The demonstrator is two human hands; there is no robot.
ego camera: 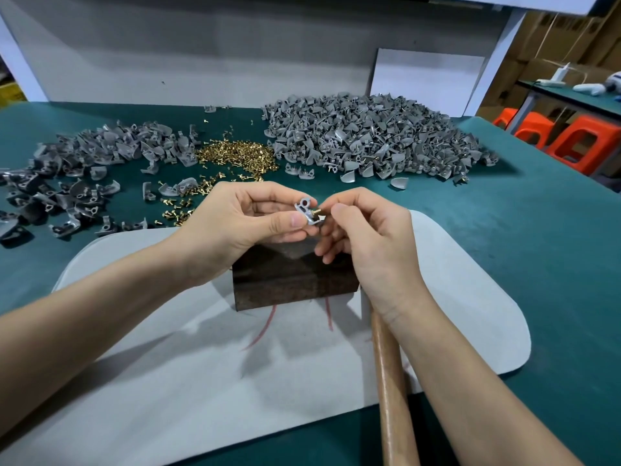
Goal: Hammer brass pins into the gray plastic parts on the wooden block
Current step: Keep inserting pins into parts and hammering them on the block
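My left hand (235,227) pinches a small gray plastic part (305,210) between thumb and fingers, held in the air above the dark wooden block (289,280). My right hand (366,237) holds a brass pin (317,212) at its fingertips, with the pin's tip against the part's side. A wooden hammer handle (391,391) lies on the pad under my right wrist; its head is hidden behind the hand.
The block stands on a pale gray pad (201,381) over the green table (554,264). A large heap of gray parts (369,136) lies at the back right, another pile (84,169) at the left, loose brass pins (235,156) between. Orange stools (571,142) stand far right.
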